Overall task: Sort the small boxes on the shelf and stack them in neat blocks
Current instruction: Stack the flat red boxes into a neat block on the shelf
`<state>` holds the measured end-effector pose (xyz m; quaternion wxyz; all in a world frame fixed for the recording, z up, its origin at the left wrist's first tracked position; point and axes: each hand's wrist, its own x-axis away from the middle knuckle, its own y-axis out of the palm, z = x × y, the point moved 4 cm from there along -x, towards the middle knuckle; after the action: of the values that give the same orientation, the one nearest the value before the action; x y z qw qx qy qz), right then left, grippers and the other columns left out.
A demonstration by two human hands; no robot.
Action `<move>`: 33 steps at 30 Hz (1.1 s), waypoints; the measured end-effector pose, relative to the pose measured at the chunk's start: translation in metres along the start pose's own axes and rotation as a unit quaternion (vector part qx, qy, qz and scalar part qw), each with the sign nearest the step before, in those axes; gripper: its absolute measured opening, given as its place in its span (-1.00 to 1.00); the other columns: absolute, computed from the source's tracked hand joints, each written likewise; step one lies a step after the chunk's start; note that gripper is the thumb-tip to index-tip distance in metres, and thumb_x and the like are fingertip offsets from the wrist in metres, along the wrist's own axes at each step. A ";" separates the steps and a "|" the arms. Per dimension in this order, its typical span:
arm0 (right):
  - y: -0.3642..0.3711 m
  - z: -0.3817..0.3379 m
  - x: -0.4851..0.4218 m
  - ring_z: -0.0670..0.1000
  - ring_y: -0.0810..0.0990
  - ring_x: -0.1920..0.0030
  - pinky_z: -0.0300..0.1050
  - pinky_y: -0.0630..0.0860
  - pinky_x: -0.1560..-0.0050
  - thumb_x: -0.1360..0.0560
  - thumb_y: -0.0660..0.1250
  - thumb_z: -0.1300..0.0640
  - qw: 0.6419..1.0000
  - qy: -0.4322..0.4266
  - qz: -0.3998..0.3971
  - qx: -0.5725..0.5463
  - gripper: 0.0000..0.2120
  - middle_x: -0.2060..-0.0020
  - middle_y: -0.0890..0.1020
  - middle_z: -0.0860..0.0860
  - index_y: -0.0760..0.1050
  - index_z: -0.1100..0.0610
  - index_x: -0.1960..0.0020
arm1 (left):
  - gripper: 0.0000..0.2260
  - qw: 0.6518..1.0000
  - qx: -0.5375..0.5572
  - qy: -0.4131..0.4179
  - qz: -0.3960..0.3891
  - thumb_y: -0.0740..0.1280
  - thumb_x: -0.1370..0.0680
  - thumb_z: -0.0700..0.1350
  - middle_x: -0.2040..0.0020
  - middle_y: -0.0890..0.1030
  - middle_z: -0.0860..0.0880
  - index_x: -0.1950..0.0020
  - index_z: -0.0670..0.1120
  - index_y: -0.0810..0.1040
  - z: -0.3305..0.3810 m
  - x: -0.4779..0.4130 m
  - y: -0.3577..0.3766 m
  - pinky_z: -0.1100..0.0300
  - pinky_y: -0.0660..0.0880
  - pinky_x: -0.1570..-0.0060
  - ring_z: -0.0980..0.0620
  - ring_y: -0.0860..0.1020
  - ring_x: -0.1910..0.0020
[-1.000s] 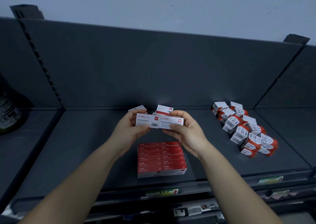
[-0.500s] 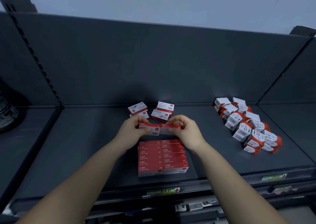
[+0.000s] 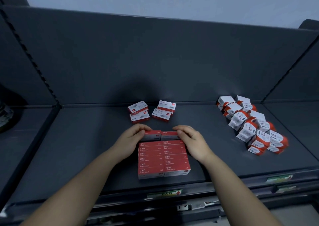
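A neat block of red staple boxes (image 3: 164,158) lies in two columns on the dark shelf (image 3: 77,148). At its far end my left hand (image 3: 131,139) grips one red-and-white box (image 3: 152,134), and my right hand (image 3: 191,139) grips a second box (image 3: 169,134) beside it. Both boxes sit side by side against the block's back row. Several loose boxes of the same kind (image 3: 151,110) lie behind them near the back panel.
A heap of squarer red-and-white boxes (image 3: 250,123) fills the shelf's right side. Dark dividers border the bay at left (image 3: 57,104) and right (image 3: 264,101). A price label strip (image 3: 164,193) runs along the front edge. A dark object (image 3: 5,115) sits far left.
Both hands came down and forward with the two boxes, turning them from face-up at chest height to lie at the back of the red block. The loose boxes behind came into view.
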<state>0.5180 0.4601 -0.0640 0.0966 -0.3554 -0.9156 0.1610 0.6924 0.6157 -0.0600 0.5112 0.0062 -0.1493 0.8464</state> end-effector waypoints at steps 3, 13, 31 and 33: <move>-0.002 0.006 0.002 -0.02 0.65 -0.05 -0.07 0.55 -0.14 -0.64 0.22 0.11 0.999 0.019 -0.005 -0.045 -0.78 -0.05 0.67 -0.04 0.65 0.00 -0.07 | -0.79 1.000 0.004 0.002 -0.005 0.16 -0.67 -0.12 -0.04 0.64 0.06 -0.11 0.05 0.58 -0.001 0.001 0.000 0.26 0.52 0.02 0.13 0.62 0.00; -0.001 0.003 0.006 -0.05 0.65 0.06 -0.19 0.55 0.00 -0.62 0.24 0.25 0.997 -0.010 -0.022 -0.075 -0.78 0.06 0.71 0.02 0.67 0.14 0.01 | -0.82 0.999 0.012 0.039 -0.003 0.24 -0.63 -0.22 0.01 0.68 0.00 -0.06 -0.03 0.62 -0.007 0.005 0.000 0.27 0.53 0.10 0.09 0.65 0.05; -0.003 -0.003 0.002 -0.07 0.65 0.03 -0.24 0.53 -0.05 -0.62 0.24 0.22 0.997 0.004 -0.009 -0.081 -0.78 0.06 0.71 0.01 0.66 0.08 0.01 | -0.80 0.994 0.097 0.056 0.017 0.25 -0.60 -0.27 -0.10 0.67 -0.01 -0.10 -0.10 0.63 -0.004 0.002 -0.009 0.19 0.49 -0.16 0.08 0.61 -0.12; -0.007 -0.005 -0.006 -0.04 0.63 0.03 -0.25 0.50 -0.06 -0.62 0.24 0.22 0.997 0.020 0.005 -0.073 -0.79 0.06 0.70 -0.01 0.65 0.06 -0.01 | -0.83 0.990 0.098 0.054 0.083 0.29 -0.58 -0.27 -0.06 0.67 -0.02 -0.05 -0.08 0.63 -0.004 -0.003 -0.020 0.21 0.48 -0.17 0.06 0.62 -0.09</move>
<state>0.5196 0.4524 -0.0572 0.0875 -0.3693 -0.9211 0.0872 0.7123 0.6227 -0.0598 0.4437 -0.0016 -0.0384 0.8953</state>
